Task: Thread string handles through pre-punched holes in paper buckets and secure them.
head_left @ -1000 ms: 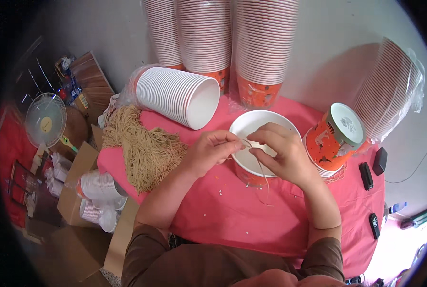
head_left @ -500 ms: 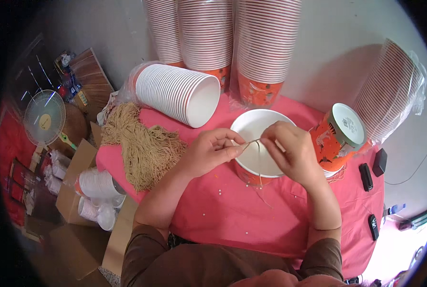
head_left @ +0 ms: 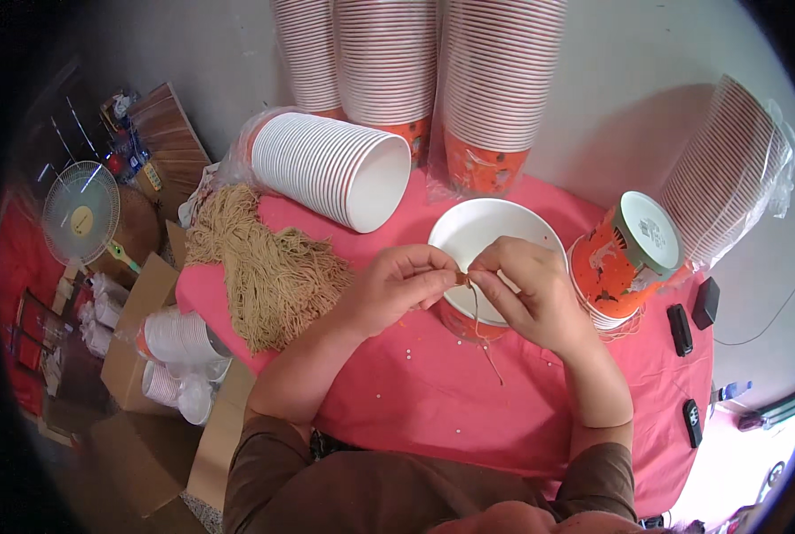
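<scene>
Above a white-lined paper bucket [head_left: 464, 222], my left hand [head_left: 397, 283] and my right hand [head_left: 535, 294] meet fingertip to fingertip. Both pinch a thin tan cord [head_left: 487, 351], whose loose ends hang down past the bucket's front side. A small brownish bit shows between the fingertips; whether it is a knot or something strung on the cord is too small to tell. To the left of my left forearm lies a thick bundle of tan cords [head_left: 273, 280] on the pink cloth [head_left: 415, 409].
Nested buckets [head_left: 317, 165] lie on their side behind the cords. Tall wrapped stacks [head_left: 500, 80] stand at the back. An orange bucket [head_left: 607, 267] with a green-rimmed tub [head_left: 651, 231] is at right, near black devices [head_left: 680, 329]. Cardboard boxes [head_left: 139, 347] and a fan [head_left: 81, 214] are at left.
My right hand has come in closer to the left, and the fingertips now meet. The cord stretch between them has shortened, and a brownish bit shows there.
</scene>
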`<action>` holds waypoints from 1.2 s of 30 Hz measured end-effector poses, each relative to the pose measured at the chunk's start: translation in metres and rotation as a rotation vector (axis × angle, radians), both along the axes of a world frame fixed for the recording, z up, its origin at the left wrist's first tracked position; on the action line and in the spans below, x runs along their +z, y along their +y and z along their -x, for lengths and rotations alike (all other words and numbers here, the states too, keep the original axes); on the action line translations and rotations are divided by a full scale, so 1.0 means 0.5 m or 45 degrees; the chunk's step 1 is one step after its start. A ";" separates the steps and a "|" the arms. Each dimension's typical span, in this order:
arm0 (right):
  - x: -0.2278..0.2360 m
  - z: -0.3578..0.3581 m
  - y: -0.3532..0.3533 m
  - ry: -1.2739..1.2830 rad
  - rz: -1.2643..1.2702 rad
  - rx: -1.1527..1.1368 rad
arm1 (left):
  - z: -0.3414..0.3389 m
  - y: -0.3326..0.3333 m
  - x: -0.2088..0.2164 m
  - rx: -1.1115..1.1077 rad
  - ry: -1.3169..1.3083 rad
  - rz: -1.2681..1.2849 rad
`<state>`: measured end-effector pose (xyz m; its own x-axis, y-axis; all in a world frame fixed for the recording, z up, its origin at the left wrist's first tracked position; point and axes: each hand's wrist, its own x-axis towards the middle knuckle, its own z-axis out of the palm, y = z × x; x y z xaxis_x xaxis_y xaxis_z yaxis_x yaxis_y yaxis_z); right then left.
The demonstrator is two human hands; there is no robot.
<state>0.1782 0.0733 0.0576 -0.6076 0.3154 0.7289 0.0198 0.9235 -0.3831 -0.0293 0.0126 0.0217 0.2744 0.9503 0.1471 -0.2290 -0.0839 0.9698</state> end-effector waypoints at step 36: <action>-0.001 -0.005 -0.008 -0.232 0.788 0.097 | -0.037 0.002 -0.033 0.550 0.424 -0.878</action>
